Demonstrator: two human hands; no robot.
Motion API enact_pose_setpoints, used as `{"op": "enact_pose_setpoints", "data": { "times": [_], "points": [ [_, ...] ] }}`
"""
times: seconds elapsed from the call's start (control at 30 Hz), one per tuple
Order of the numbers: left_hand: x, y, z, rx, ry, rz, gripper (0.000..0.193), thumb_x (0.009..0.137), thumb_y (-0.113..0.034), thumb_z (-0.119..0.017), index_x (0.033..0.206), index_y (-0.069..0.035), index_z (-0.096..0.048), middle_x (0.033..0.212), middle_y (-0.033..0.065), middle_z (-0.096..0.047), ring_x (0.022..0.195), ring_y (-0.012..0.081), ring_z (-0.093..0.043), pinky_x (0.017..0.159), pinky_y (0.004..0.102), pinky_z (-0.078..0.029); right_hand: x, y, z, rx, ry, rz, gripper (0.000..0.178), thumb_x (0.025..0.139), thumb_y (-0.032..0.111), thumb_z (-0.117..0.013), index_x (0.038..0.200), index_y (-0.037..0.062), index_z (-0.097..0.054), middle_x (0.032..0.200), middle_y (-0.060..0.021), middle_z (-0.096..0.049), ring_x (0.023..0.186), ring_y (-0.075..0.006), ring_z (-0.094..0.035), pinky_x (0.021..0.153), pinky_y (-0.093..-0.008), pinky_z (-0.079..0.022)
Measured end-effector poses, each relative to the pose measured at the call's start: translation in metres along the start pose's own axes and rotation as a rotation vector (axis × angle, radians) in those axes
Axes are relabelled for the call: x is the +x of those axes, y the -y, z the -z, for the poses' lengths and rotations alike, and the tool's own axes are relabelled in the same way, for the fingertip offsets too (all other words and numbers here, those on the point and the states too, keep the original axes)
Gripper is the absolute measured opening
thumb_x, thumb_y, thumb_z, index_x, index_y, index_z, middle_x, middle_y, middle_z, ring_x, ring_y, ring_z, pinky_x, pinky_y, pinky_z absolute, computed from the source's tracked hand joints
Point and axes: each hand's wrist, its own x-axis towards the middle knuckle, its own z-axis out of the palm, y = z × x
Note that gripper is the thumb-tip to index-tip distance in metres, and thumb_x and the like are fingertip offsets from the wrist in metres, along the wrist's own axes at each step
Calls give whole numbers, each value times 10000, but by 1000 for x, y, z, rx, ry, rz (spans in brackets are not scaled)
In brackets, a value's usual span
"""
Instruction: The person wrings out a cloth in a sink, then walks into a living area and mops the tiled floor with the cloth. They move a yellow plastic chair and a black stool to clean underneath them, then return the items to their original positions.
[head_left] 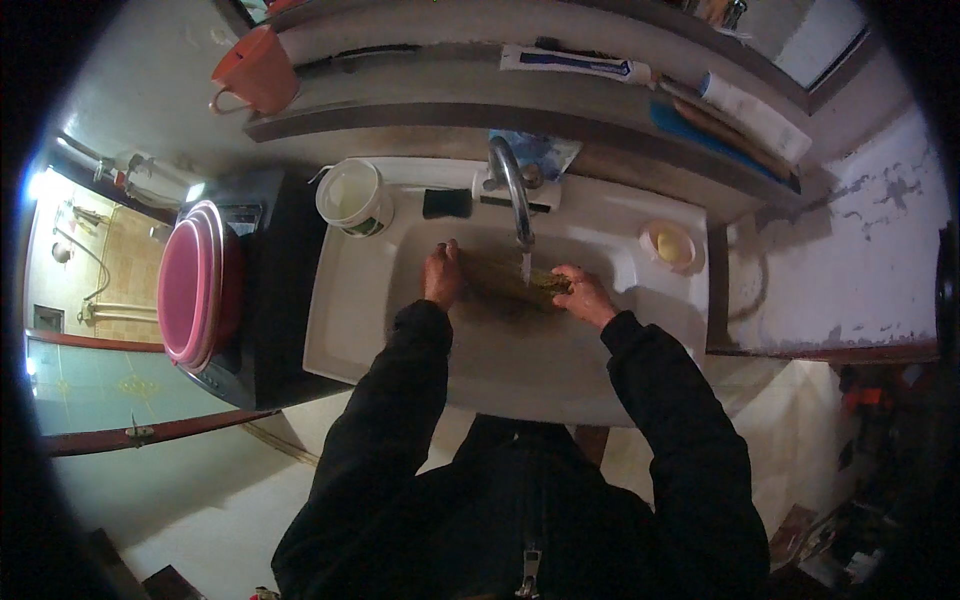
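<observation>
Both my hands are in the white sink basin, holding a long, flat brownish thing (505,282) between them. It looks wet and dark, with a yellowish rough end on the right; I cannot make out its kind. My left hand (441,276) is closed on its left end. At the right end, the fingers of my right hand (586,294) pinch the yellowish part. Above it curves a chrome tap (515,190), with water falling from its spout onto the thing. Brownish water lies in the basin (480,365) below.
On the sink's rim stand a white bucket (354,197), a dark green sponge (447,203) and a pink soap dish (667,246). Pink basins (190,290) rest on a black machine at left. The shelf above holds a cup (258,72) and a toothpaste tube (575,64).
</observation>
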Motion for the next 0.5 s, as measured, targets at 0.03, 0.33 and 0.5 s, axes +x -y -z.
{"op": "enact_pose_setpoints", "data": {
  "times": [0.03, 0.33, 0.5],
  "points": [
    [-4, 0, -1, 27, -50, -19, 455, 983, -424, -441, 1252, -68, -531, 1269, 236, -570, 1097, 388, -585, 904, 465, -448, -2, -1, 4, -51, -29, 5, 450, 769, 193, -744, 1183, 94, -597, 1115, -173, -640, 1025, -323, -619, 861, -419, -503],
    [-33, -40, 21, -847, 69, 85, 337, 917, -241, -619, 1184, -43, -565, 1142, 79, -622, 1047, 192, -576, 893, 328, -455, 19, 2, 25, -33, -267, 338, 322, 837, 191, -715, 1104, 38, -620, 1009, -112, -609, 909, -235, -627, 791, -324, -511],
    [-49, -80, 7, -791, 166, -356, 409, 862, -100, -661, 1241, -37, -523, 1171, 66, -610, 1071, 170, -566, 1000, 325, -423, 21, -8, -8, -129, -495, 383, 340, 896, 289, -675, 1156, 83, -602, 1188, -27, -568, 945, -129, -597, 847, -280, -467]
  ]
}}
